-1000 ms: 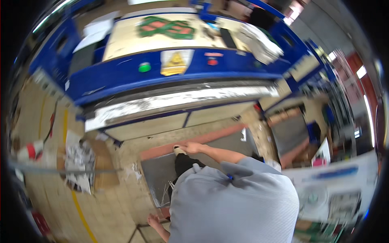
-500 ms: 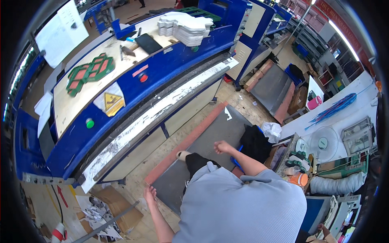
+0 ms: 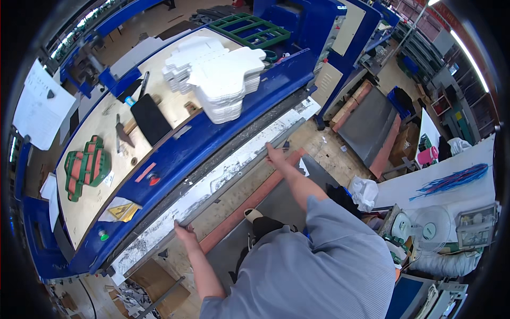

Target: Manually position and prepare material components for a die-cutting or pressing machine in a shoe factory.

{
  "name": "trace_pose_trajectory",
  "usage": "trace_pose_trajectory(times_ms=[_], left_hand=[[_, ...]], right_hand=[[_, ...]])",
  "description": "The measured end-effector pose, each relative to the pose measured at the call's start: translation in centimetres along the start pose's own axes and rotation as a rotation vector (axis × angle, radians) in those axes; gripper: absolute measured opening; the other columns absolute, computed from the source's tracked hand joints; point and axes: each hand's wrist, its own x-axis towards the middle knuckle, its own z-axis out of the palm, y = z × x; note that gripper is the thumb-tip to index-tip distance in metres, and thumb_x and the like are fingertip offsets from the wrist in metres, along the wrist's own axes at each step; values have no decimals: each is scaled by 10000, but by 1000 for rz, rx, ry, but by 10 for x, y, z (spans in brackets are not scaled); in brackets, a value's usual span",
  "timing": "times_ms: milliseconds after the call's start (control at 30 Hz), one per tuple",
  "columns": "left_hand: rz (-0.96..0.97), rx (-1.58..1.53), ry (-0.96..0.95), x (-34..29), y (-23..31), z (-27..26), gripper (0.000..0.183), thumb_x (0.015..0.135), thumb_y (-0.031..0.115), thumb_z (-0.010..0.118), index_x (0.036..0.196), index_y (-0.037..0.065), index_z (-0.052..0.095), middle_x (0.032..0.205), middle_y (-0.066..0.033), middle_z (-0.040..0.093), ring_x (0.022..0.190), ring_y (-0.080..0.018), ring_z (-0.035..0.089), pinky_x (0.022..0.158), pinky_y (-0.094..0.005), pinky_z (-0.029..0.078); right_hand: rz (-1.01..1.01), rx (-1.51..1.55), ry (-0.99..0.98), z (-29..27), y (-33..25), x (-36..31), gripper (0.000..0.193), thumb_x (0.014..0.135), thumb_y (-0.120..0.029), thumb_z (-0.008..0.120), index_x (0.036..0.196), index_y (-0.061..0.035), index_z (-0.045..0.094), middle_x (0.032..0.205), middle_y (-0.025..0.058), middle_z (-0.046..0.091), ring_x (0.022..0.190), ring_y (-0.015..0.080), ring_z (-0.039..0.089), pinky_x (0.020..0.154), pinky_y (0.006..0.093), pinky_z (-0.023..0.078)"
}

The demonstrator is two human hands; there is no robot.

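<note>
A long white board point(image 3: 212, 183) with dark scuffs runs along the front of a blue press-like machine point(image 3: 191, 143). Its near edge is gripped by my left hand point(image 3: 185, 234) toward the left end, fingers curled at the rim. Farther right, my right hand point(image 3: 274, 154) closes on the same edge, partly seen from behind. On the machine's pale tabletop point(image 3: 106, 159) beyond lie a stack of white cut sheets point(image 3: 215, 74), a black phone-like slab point(image 3: 150, 119) and a green cutting die with reddish filling point(image 3: 86, 167).
A red button point(image 3: 154, 179) and a green button point(image 3: 103, 235) sit on the blue front. Underfoot is a dark mat point(image 3: 281, 196) with a reddish border. Cardboard with scraps point(image 3: 154, 284) lies lower left; a white fan point(image 3: 429, 228) and clear plastic bag point(image 3: 364, 192) are at right.
Both hands have moved forward and up from over the mat to the white board's edge and closed on it. My view has shifted nearer the tabletop.
</note>
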Motion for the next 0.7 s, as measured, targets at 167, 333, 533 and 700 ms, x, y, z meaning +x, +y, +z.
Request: trace_pose_trajectory(times_ms=[167,333,533,700], left_hand=[[-16,84,-70,16,4,-9,131,767,227,617,761,122,539,741,-18,570,672,-181,573,667,-296,501],[13,45,-70,7,0,-16,128,747,224,616,744,120,542,738,-9,569,692,-173,586,696,-307,518],[137,103,126,-26,-29,-29,147,762,271,595,720,149,524,596,4,497,434,-127,442,407,-238,414],[269,-133,178,-59,-98,-66,436,811,540,607,815,109,541,665,-19,509,498,-122,434,457,-233,389]], right_hand=[[-61,37,126,12,4,16,535,742,-478,651,671,52,638,578,125,615,548,205,617,584,344,499],[-65,-9,154,10,18,21,518,719,-463,669,717,55,656,612,140,640,507,218,613,550,354,501],[3,-159,-204,-52,21,-15,579,818,-527,577,734,42,642,611,129,637,494,189,615,471,309,493],[34,-540,-476,-149,-29,-23,617,906,-584,447,808,6,601,635,93,620,483,162,595,445,267,479]])
